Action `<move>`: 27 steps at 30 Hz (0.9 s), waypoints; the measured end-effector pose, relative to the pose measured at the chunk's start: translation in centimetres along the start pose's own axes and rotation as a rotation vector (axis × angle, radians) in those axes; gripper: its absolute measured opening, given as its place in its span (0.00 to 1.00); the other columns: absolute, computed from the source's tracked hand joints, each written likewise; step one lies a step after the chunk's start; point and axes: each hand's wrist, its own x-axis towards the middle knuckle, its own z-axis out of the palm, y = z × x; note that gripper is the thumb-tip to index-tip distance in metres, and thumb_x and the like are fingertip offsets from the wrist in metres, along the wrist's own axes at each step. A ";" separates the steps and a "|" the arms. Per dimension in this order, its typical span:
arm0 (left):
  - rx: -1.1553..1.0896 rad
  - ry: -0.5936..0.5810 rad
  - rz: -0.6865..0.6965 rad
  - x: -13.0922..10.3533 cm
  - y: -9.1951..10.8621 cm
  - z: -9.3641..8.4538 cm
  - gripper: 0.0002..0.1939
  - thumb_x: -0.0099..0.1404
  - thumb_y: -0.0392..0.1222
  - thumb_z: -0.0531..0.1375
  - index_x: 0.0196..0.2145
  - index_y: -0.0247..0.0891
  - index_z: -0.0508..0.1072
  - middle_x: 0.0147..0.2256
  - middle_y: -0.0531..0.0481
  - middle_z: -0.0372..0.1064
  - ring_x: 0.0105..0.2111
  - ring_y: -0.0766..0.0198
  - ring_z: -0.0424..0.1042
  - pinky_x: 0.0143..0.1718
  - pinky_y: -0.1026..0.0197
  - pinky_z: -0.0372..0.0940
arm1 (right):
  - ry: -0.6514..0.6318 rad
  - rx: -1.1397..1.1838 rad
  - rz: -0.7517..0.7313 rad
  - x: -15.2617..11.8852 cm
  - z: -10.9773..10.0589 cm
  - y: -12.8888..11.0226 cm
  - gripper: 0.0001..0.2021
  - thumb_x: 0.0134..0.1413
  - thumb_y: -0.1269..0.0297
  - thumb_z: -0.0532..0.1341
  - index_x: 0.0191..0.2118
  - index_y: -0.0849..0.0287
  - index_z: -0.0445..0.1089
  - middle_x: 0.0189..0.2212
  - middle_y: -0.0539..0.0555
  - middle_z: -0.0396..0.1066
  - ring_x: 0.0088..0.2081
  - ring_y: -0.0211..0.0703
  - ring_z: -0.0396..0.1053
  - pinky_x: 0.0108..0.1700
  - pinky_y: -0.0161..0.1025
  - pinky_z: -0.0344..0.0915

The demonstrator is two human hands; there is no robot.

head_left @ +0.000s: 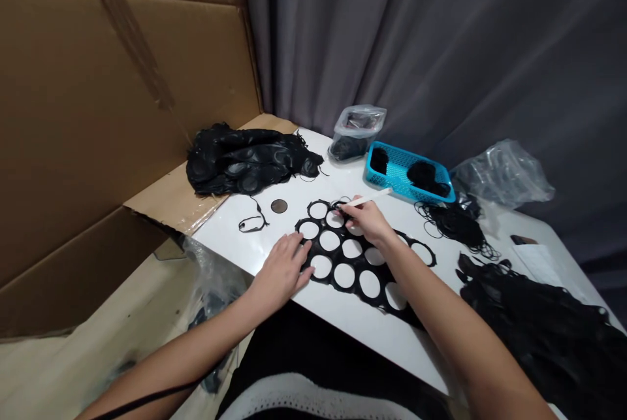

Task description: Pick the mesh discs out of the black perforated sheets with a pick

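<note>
A thin black sheet (337,258) with rows of round cut-outs lies flat on the white table (230,237), whose surface shows white through the holes. My left hand (280,268) rests on the sheet's left edge, fingers stretched out. Pinched in my right hand (366,219) is a slim white pen-like tool (376,196), its tip low over a hole near the far edge. Thin black strands curl beside that tip, and my fingers partly hide the spot. Left of the sheet lie a dark round disc (279,206) and a loop of black strip (252,224).
Crumpled black sheets (235,159) are heaped at the back left, beside a tall cardboard box (122,80). A blue basket (410,170) holds black pieces. Near it are a clear bag (356,132), tangled black rings (458,224) and another black pile (539,328).
</note>
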 end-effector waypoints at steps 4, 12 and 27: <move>0.010 -0.005 -0.005 -0.3 -0.6 0.0 0.22 0.71 0.46 0.56 0.58 0.30 0.67 0.57 0.32 0.65 0.58 0.44 0.66 0.60 0.40 0.62 | -0.188 0.185 0.113 -1.5 3.2 0.6 0.17 0.44 0.59 0.72 0.27 0.57 0.62 0.33 0.54 0.74 0.39 0.45 0.76 0.35 0.36 0.72; 0.018 -0.012 -0.003 -0.8 -0.7 0.6 0.23 0.72 0.45 0.55 0.59 0.28 0.66 0.59 0.30 0.64 0.62 0.44 0.62 0.64 0.41 0.58 | -0.324 -0.380 -0.234 -4.0 4.7 1.7 0.10 0.56 0.57 0.62 0.29 0.55 0.63 0.34 0.51 0.74 0.39 0.44 0.71 0.43 0.40 0.65; 0.017 -0.019 -0.005 -0.6 -0.6 0.5 0.22 0.72 0.43 0.54 0.60 0.30 0.65 0.58 0.33 0.66 0.63 0.46 0.62 0.65 0.43 0.57 | -0.286 -0.420 -0.250 -3.8 5.2 2.4 0.09 0.56 0.59 0.61 0.30 0.55 0.62 0.32 0.49 0.72 0.36 0.43 0.69 0.41 0.39 0.63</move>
